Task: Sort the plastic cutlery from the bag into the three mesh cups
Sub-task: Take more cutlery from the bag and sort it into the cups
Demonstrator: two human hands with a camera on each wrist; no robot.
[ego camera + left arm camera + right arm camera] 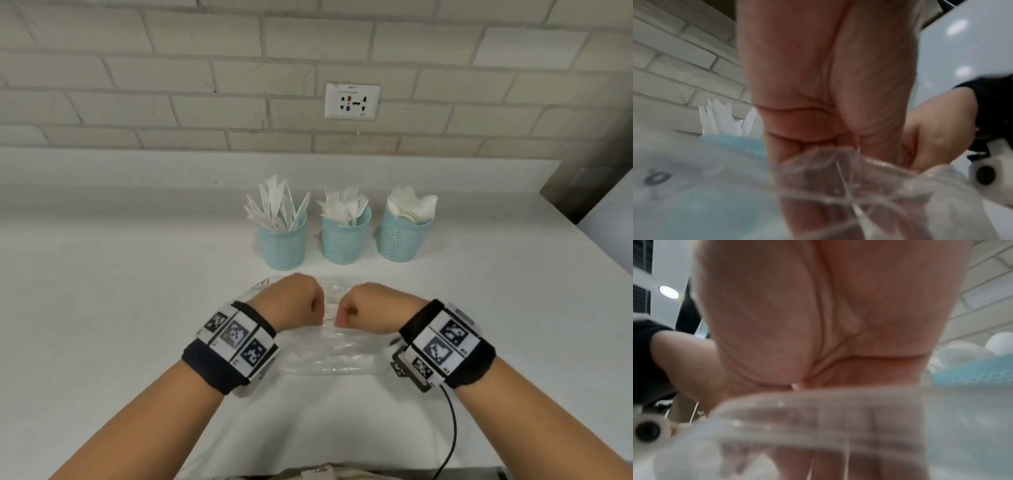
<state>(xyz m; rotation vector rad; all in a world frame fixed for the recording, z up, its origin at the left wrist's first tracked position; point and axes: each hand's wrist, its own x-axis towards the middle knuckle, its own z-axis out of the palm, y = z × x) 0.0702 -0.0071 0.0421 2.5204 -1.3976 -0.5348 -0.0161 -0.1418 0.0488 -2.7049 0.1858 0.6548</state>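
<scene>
We've got both fists on the clear bag [329, 353], left hand [291, 301] and right hand [368, 308] pinching its top side by side, long axis along the desk's [102, 291] near edge, three cups [346, 236] (already full) just beyond.

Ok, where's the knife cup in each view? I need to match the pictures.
Head: the knife cup stands left-most of the three cups, behind the left hand.
Left wrist: it sits at left-centre, its blue rim beside the palm, knives sticking up.
Right wrist: not in it; the blue cup there holds spoons.
Shared landmark: the clear bag gripped by both hands, low in every view.
</scene>
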